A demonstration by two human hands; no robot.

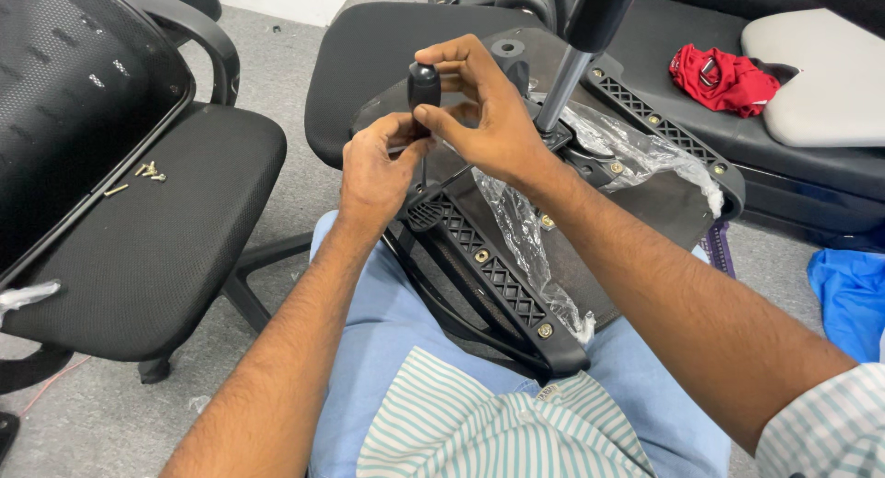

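Both hands meet over an upturned office-chair seat [387, 54] resting across the person's lap. The right hand [484, 109] pinches the black screwdriver handle [424, 83] at its top, while the left hand [376, 169] grips just below it. The shaft points down onto the black armrest bracket [489, 271]. Loose screws [147, 171] lie on another chair's seat [157, 247] to the left.

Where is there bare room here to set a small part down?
Most of the chair seat at left is bare, below the screws. The upturned seat base on the lap is crowded: both hands, screwdriver, plastic wrap.
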